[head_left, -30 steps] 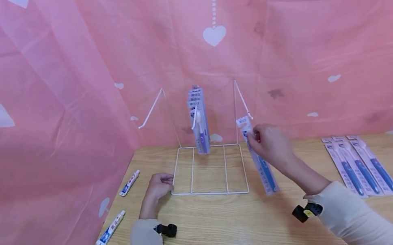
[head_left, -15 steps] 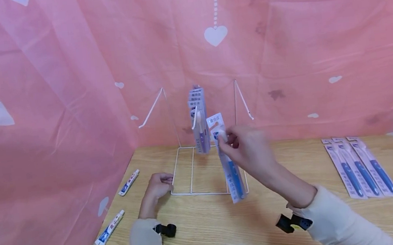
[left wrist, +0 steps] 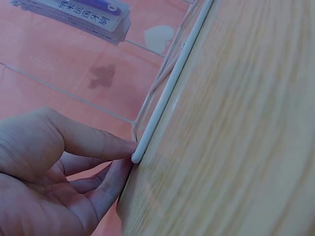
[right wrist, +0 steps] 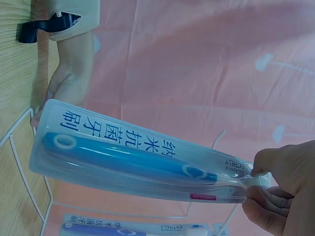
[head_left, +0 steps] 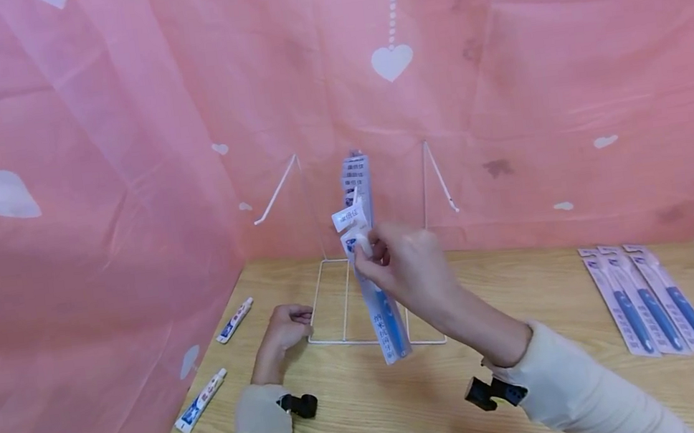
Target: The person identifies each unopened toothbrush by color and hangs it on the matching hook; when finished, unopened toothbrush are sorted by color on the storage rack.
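My right hand (head_left: 408,263) pinches a packaged blue toothbrush (right wrist: 128,157) near its brush end. The pack's hang-hole end points up, in front of the middle prong of a white wire display rack (head_left: 378,341). Whether hole and prong touch, I cannot tell. Behind it, several packaged purple toothbrushes (head_left: 362,171) hang in a row on that prong. My left hand (head_left: 288,327) holds the rack's base at its left side. In the left wrist view, thumb and fingers of the left hand (left wrist: 64,167) pinch the white base wire (left wrist: 167,93) at the corner.
Three packaged blue toothbrushes (head_left: 650,302) lie on the wooden table (head_left: 519,397) at the right. Two toothpaste tubes (head_left: 235,320) lie at the left. The rack's left prong (head_left: 275,190) and right prong (head_left: 439,176) hold nothing. A pink curtain (head_left: 499,82) hangs behind.
My right hand has carried the blue toothbrush pack leftward, from beside the right prong to in front of the middle prong. The left hand stays on the rack.
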`<state>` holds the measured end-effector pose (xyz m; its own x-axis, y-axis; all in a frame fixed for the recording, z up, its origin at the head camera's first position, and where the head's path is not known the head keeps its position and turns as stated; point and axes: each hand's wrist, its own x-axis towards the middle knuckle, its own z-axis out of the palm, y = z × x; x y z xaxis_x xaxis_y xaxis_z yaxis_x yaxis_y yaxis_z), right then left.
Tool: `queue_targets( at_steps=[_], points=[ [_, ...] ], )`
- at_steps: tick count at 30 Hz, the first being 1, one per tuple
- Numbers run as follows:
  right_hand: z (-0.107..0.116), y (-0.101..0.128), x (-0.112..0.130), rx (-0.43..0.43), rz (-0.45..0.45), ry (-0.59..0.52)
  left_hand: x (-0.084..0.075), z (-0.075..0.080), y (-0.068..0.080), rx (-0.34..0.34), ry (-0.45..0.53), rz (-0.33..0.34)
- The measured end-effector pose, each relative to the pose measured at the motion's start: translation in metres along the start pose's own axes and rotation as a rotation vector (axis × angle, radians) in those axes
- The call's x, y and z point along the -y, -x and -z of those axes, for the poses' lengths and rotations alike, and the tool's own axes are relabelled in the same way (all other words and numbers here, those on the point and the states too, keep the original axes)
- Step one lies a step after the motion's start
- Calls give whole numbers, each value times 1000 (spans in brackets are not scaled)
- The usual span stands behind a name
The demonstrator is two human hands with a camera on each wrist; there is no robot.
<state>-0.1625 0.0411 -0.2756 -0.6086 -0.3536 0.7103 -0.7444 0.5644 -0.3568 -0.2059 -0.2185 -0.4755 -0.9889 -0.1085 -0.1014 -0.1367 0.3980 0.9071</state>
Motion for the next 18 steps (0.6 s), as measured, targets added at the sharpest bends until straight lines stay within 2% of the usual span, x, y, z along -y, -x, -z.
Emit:
queue_targets(
  at_steps=[9,18],
  points=[
    [-7,-3,-2,13,-42,0,-2,2,-1,6,-2,3],
    [-21,-10,-16,35,-117,-40,-2,0,0,2,-7,5]
  ],
)
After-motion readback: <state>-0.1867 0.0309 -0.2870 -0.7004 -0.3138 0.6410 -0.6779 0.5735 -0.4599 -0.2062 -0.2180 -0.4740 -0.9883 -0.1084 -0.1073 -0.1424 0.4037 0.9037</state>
